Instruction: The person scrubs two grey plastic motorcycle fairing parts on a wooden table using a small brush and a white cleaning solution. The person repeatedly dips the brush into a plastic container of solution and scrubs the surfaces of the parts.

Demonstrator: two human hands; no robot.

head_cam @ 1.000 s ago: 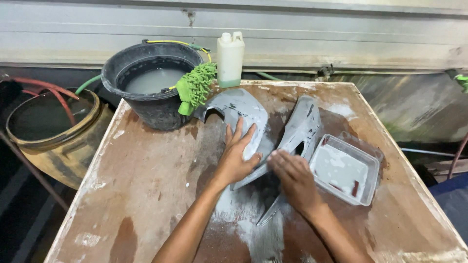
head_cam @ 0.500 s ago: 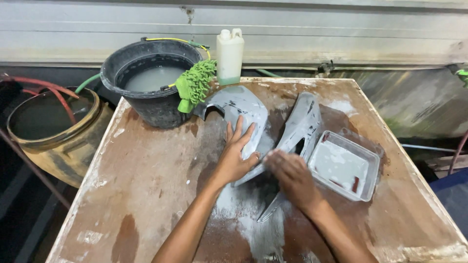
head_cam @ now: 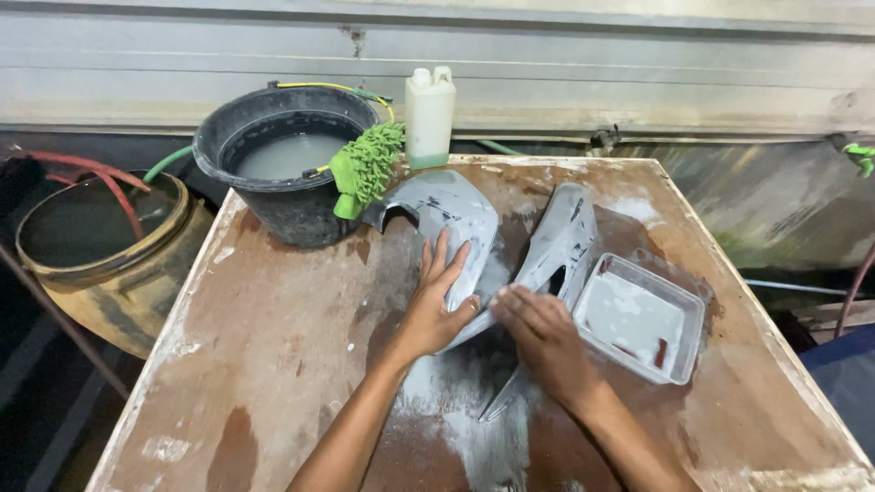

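Both hands work at the middle of the frame on grey plastic body panels lying on a wet, rust-stained tabletop (head_cam: 273, 364). Spread flat with open fingers, the left hand (head_cam: 437, 305) presses on the curved grey panel (head_cam: 451, 214), apparently to pin it while the other hand rubs. With fingers loosely curled and knuckles up, the right hand (head_cam: 542, 333) bears down where that panel meets the narrower panel (head_cam: 561, 241); whether it holds anything I cannot tell. The curved panel's long axis runs from centre toward the upper left, its notched end pointing at the black bucket (head_cam: 287, 196). At right of the hands sits a shallow clear tray (head_cam: 693, 319).
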